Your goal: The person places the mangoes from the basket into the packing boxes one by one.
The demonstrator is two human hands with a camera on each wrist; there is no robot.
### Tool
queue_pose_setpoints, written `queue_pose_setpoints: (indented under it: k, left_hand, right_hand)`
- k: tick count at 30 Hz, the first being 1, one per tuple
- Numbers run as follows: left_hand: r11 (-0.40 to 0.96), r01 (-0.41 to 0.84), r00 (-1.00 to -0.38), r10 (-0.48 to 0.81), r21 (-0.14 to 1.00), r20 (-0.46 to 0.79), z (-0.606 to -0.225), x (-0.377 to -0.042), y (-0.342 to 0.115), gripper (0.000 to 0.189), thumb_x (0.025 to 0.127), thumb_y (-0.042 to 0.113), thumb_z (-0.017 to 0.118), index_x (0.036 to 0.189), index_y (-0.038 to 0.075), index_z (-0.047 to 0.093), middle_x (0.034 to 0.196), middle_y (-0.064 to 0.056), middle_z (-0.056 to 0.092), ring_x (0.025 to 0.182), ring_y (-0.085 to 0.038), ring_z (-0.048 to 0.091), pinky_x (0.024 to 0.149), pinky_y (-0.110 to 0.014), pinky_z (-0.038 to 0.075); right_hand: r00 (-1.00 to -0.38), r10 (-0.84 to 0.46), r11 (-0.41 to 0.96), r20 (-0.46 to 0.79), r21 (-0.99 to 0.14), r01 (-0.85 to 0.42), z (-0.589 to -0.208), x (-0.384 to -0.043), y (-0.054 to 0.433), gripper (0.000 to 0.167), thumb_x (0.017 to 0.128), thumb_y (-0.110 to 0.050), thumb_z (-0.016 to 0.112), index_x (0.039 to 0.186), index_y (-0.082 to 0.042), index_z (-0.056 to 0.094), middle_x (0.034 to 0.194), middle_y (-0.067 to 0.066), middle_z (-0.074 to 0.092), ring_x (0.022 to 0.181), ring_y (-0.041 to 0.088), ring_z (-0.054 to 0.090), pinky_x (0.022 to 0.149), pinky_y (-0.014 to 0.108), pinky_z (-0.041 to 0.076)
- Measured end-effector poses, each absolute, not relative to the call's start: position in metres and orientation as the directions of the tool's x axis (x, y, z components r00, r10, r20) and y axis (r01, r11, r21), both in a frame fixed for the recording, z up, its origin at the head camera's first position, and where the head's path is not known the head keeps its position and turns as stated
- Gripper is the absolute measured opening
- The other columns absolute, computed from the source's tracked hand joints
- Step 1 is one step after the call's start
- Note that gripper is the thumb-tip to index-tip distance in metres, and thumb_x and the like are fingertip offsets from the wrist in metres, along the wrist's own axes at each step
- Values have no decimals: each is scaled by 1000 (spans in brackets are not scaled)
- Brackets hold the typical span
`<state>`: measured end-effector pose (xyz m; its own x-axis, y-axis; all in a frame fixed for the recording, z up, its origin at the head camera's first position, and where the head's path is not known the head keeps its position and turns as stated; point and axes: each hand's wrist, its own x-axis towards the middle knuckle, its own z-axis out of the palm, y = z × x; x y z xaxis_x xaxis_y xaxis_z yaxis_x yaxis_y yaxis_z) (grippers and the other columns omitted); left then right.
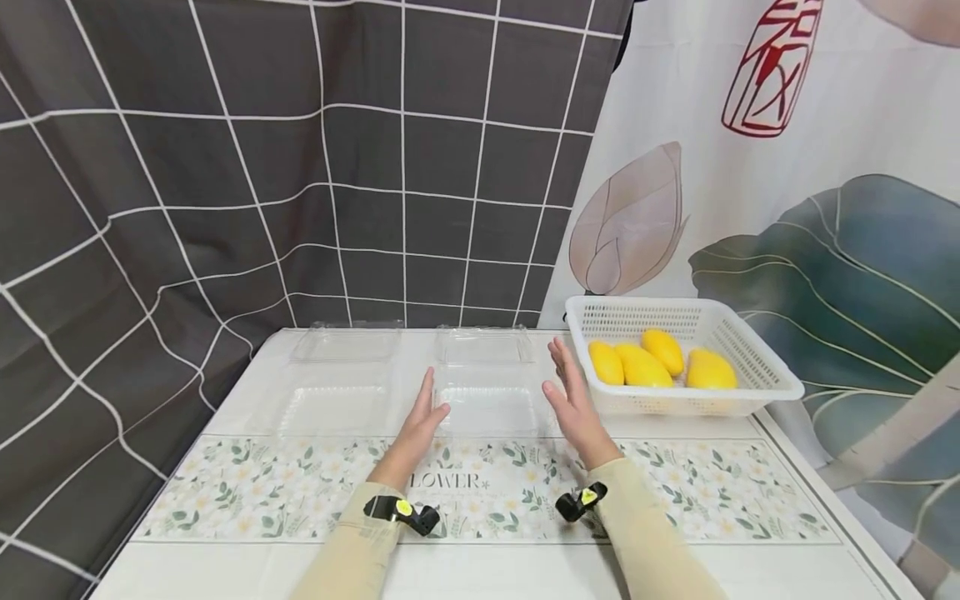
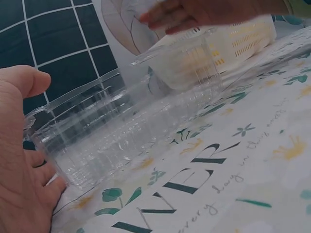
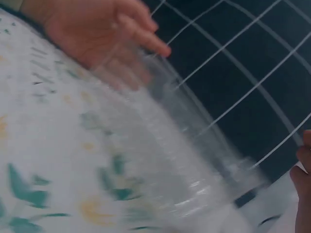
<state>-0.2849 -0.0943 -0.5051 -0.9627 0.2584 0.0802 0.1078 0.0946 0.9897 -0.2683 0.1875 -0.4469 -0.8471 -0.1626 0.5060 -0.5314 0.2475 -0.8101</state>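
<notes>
The left hand (image 1: 417, 430) and right hand (image 1: 579, 415), both straight-fingered, flank the right clear plastic clamshell (image 1: 489, 408); mangoes (image 1: 643, 366) lie in a white basket (image 1: 671, 403) at right.

In the lower centre of the head view, we read "LOWER" (image 1: 448, 481), followed by a small flower mark (image 1: 486, 483), on the cloth (image 1: 517, 521). Across the lower half of the left wrist view we make out "WER" and slanting script (image 2: 226, 183) with "every day in", the rest unclear. At the head view's upper right, a red seal (image 1: 772, 71) on the curtain (image 1: 690, 92) bears characters we cannot read.
</notes>
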Motion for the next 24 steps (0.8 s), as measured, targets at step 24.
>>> queue_pose_setpoints:
  k: [24]
  left_hand:
    - [195,95,-980,192,976,57,-499,-284,-90,72,105,19,46,165,22,5,170,-6,4,156,-28,2,125,-51,4]
  right_hand:
    - [-976,-49,604,213,-771,-199,-334,-336,275,81,102,-41,56,164,-29,6,168,17,12,151,46,19,117,69,21]
